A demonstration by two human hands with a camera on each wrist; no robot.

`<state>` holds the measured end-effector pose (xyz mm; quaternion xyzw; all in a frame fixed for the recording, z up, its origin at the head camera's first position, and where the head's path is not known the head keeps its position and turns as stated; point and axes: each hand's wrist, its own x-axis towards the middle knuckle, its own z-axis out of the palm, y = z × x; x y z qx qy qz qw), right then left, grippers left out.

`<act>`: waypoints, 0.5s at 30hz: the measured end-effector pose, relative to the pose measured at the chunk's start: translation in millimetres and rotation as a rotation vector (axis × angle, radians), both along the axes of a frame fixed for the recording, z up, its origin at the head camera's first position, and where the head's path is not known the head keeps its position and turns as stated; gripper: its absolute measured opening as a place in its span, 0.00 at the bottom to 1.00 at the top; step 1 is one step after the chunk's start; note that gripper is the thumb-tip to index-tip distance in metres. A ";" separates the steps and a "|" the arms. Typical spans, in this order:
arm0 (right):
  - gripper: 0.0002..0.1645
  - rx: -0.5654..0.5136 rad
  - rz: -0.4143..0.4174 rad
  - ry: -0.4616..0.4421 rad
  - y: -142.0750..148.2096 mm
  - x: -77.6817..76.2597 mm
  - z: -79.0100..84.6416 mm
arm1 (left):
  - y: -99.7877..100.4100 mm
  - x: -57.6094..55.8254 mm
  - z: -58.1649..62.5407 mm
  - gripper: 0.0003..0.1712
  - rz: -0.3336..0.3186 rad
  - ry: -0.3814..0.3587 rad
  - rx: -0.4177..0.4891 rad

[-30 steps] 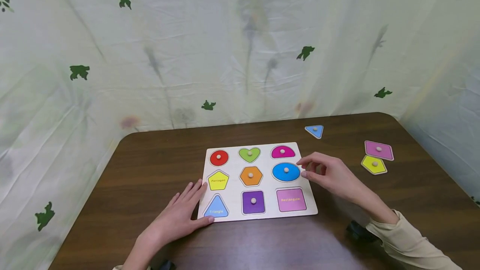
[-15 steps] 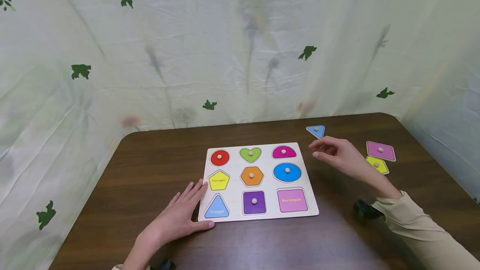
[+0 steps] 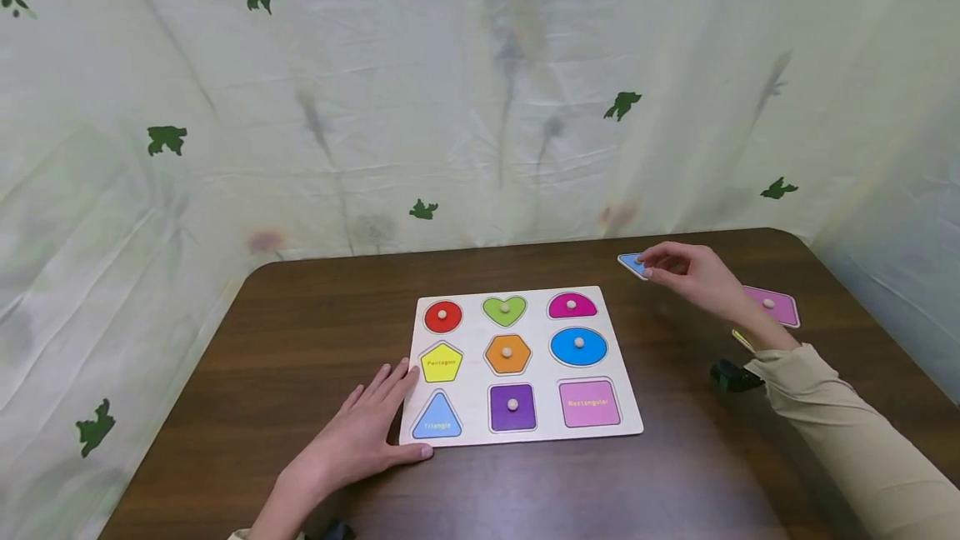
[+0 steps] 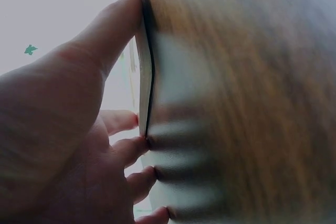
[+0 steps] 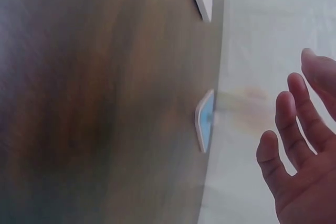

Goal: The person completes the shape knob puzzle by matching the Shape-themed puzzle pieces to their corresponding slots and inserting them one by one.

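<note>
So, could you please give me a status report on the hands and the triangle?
Left hand touching left edge of board. Right hand close to blue triangle, not gripping. Triangle on table. Nothing seen blocking it.

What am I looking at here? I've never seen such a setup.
No machine here: a person works bare-handed. The wide picture comes from a camera on the head; the other two come from the left and right wrists. On the dark table lies a white puzzle board with six knobbed pieces in place and three knobless spots. Loose to its right are a blue triangle, a pink rectangle and a yellow piece mostly hidden by the right forearm. The left hand rests at the board's left edge. The right hand hovers by the blue triangle, but the right wrist view shows a gap between them, so nothing looks held.
</note>
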<state>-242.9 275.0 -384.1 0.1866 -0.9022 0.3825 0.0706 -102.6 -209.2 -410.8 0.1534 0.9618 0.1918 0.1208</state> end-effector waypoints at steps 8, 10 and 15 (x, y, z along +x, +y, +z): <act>0.15 0.039 0.004 -0.055 14.8 -26.1 -6.4 | -0.4 0.6 1.2 0.63 0.002 -0.007 0.009; 0.15 0.058 0.004 -0.062 17.9 -33.1 -10.6 | -0.5 0.5 1.5 0.63 0.001 -0.008 0.008; 0.15 0.075 -0.002 -0.093 22.0 -47.2 -18.3 | -0.2 -0.1 1.3 0.62 -0.001 -0.009 0.004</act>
